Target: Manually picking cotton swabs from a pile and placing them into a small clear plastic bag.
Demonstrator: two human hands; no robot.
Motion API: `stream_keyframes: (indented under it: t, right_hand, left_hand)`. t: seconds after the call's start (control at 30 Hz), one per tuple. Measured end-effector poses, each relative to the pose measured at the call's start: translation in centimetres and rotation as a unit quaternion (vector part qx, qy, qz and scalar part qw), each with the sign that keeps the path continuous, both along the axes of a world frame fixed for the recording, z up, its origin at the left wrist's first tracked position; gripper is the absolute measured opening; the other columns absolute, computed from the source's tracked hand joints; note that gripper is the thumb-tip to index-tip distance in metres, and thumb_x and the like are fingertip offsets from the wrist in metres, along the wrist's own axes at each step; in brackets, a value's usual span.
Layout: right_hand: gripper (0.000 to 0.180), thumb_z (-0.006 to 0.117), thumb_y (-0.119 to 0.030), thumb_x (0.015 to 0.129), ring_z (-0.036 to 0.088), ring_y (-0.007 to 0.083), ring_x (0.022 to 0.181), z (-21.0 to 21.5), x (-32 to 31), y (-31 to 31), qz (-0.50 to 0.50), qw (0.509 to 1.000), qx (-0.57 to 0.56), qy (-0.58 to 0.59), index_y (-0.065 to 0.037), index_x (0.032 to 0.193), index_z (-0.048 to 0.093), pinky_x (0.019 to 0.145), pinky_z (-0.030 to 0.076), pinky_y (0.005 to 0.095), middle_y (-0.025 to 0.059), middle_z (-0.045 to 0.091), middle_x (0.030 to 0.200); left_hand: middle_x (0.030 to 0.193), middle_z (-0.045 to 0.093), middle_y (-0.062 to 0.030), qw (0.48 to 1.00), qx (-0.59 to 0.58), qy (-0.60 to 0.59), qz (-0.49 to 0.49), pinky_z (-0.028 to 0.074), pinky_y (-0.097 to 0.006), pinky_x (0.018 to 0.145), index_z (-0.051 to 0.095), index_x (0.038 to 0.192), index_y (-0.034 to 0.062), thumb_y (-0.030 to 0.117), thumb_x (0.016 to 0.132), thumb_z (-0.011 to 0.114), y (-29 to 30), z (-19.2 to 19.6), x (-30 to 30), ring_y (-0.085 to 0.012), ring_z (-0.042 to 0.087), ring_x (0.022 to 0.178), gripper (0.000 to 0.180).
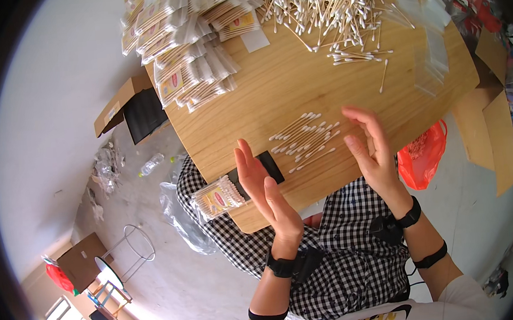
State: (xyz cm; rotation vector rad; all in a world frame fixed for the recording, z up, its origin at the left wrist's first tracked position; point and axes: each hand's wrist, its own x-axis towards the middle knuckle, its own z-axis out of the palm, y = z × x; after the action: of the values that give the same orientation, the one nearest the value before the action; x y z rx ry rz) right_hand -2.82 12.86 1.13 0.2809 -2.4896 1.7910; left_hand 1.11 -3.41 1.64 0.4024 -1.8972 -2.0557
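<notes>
A small batch of cotton swabs (306, 140) lies side by side on the round wooden table (299, 85), between my two hands. My left hand (265, 192) is held edge-on with flat fingers, just left of the batch, holding nothing. My right hand (372, 149) faces it from the right side, fingers spread, also with nothing in it. A filled clear packet of swabs (217, 197) rests at the table's near edge beside a black rectangular object (263, 166), close to my left hand.
A big loose heap of swabs (329, 6) covers the far side of the table, with a stack of filled packets (188, 40) at far left and clear bags (432, 40) at right. Cardboard boxes (124, 104), a red bag (425, 151) and litter sit on the floor.
</notes>
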Motion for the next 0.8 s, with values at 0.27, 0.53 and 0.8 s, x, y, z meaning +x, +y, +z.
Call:
stream_keyframes:
  t: [0.27, 0.53, 0.8]
  right_hand:
    - [0.060, 0.036, -0.042, 0.099, 0.026, 0.0264, 0.137, -0.5, 0.0, -2.8, -0.005, 0.974, -0.217, -0.060, 0.005, 0.137, 0.031, 0.114, 0.017, 0.0406, 0.0186, 0.032, 0.142]
    - [0.062, 0.036, -0.043, 0.098, 0.027, 0.0254, 0.136, -1.0, 0.0, -3.8, 0.008, 0.966, -0.246, -0.076, 0.004, 0.138, 0.029, 0.114, 0.018, 0.0412, 0.0180, 0.033, 0.142]
    - [0.058, 0.032, -0.042, 0.100, 0.033, 0.0247, 0.133, -1.3, -4.5, -3.3, 0.059, 0.968, -0.237, -0.053, 0.003, 0.137, 0.033, 0.112, 0.024, 0.0383, 0.0180, 0.038, 0.139]
  left_hand:
    - [0.154, 0.013, -0.0159, 0.998, 0.068, 0.006, 0.013, 0.005, -0.041, 0.116, 0.011, 0.147, 0.0040, 0.048, 0.095, 0.039, 2.9, -0.4, -1.0, -0.0269, 0.008, 0.143, 0.074]
    - [0.154, 0.012, -0.0155, 0.996, 0.070, 0.040, 0.024, 0.005, -0.041, 0.116, 0.011, 0.147, 0.0049, 0.045, 0.096, 0.038, 3.3, -1.2, -1.6, -0.0256, 0.007, 0.143, 0.070]
    - [0.154, 0.013, -0.0138, 0.992, 0.109, 0.035, 0.050, 0.005, -0.041, 0.116, 0.011, 0.147, 0.0059, 0.046, 0.096, 0.038, 2.3, -0.8, -3.2, -0.0262, 0.009, 0.143, 0.070]
